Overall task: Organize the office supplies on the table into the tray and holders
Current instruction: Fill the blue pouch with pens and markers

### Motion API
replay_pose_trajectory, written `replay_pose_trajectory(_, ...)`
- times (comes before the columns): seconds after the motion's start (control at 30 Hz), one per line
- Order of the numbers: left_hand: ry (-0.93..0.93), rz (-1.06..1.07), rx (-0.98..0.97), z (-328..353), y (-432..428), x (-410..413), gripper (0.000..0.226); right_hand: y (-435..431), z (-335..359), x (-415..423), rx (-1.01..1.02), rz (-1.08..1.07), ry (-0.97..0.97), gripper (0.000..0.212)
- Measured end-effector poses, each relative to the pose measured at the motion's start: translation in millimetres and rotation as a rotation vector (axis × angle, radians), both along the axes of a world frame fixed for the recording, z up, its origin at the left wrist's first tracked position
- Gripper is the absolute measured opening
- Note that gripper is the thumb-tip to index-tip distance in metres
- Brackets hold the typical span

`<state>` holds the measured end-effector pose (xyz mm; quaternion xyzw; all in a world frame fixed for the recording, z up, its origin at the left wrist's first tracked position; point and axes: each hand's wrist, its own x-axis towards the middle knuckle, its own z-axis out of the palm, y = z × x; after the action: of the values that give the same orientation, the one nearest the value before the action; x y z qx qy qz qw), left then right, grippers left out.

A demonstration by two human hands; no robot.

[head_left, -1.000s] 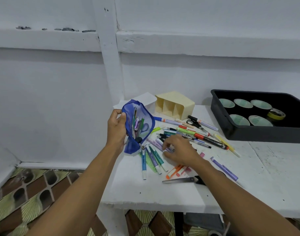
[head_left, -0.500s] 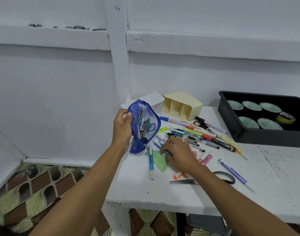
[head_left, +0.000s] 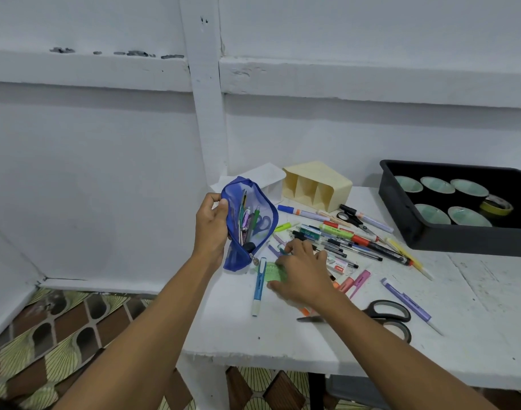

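Note:
My left hand [head_left: 210, 226] grips the rim of a blue mesh pouch [head_left: 254, 220] and holds it open above the table's left end; pens and small scissors stand inside it. My right hand [head_left: 303, 273] lies knuckles up on the table, fingers curled round a few pens whose teal and purple ends stick out toward the pouch. It covers part of a green protractor [head_left: 272, 272]. A blue highlighter [head_left: 259, 285] lies to its left. A heap of pens and markers [head_left: 350, 238] lies behind the hand.
A cream three-slot holder [head_left: 316, 186] and a white holder [head_left: 268, 179] stand by the wall. The black tray [head_left: 460, 238] at right holds several bowls and a yellow tape roll [head_left: 497, 204]. Black scissors [head_left: 389, 313] and a purple marker [head_left: 407, 303] lie near the front edge.
My right hand has gathered pens from beside the pouch and drawn them in, uncovering the green protractor. The left hand kept the pouch open and still.

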<state>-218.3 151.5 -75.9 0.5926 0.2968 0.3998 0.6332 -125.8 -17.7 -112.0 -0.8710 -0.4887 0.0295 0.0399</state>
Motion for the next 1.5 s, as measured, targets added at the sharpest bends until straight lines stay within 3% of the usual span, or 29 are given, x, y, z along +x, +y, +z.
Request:
replay_pose_trajectory(0.1,-0.013,-0.006,-0.007,0.4,-0.4,1.1,0.013,2.5,2.9,0.3,0.011,-0.049,0.038,0.051)
replay_pose_trajectory(0.3,-0.031,-0.017,-0.007,2.3,-5.1,1.5,0.013,20.6,14.1,2.4,-0.172,-0.118,0.174,0.05)
replay_pose_trajectory(0.67,-0.025,-0.023,-0.005,-0.2,-8.3,-2.0,0.013,17.1,13.5,11.4,-0.117,-0.076,0.036,0.042)
replay_pose_trajectory(1.0,-0.011,-0.008,-0.016,-1.9,-10.0,-6.8,0.013,34.6,30.2,24.3,-0.308,-0.081,0.155,0.061)
replay_pose_trajectory(1.17,-0.021,-0.019,-0.015,-1.5,-15.0,-6.6,0.013,33.1,27.4,26.5,-0.289,-0.082,0.171,0.061)
replay_pose_trajectory(1.5,-0.027,-0.036,0.0,0.0,-16.9,-3.8,0.012,12.7,22.1,17.2,-0.163,0.124,-0.268,0.056)
